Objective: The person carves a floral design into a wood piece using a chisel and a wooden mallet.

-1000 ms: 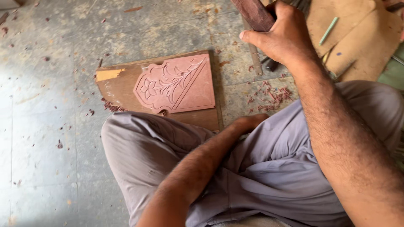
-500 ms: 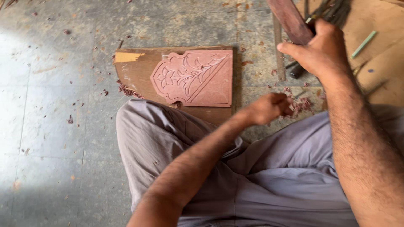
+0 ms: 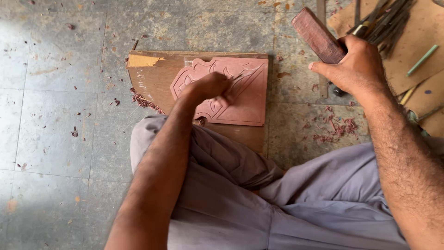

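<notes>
Two hands are in view. The left hand (image 3: 210, 88) lies on the one carved panel (image 3: 245, 92), fingers curled in and blurred; whether they pinch a tool I cannot tell. The right hand (image 3: 358, 69) is closed around one mallet (image 3: 317, 34), a dark reddish wooden block with squared edges, raised over the floor to the right of the panel.

The panel is a flat reddish-pink slab, one edge cut in scallops, its face cut with a leaf pattern in shallow relief. It rests on one brown board (image 3: 152, 76), smooth, with a pale torn patch at its far left corner. The board sits on the floor (image 3: 60, 92) of grey tiles, worn and speckled, right in front of the person's knees, which are covered in loose grey-lilac cloth (image 3: 240, 199).

Red wood shavings (image 3: 335, 127) lie in one loose scatter right of the board, with a thinner line along its left edge. At top right, one bundle of dark metal chisels (image 3: 388, 21) and one pale green stick (image 3: 422, 60) lie on cardboard sheets (image 3: 416, 41); I cannot count the chisels.
</notes>
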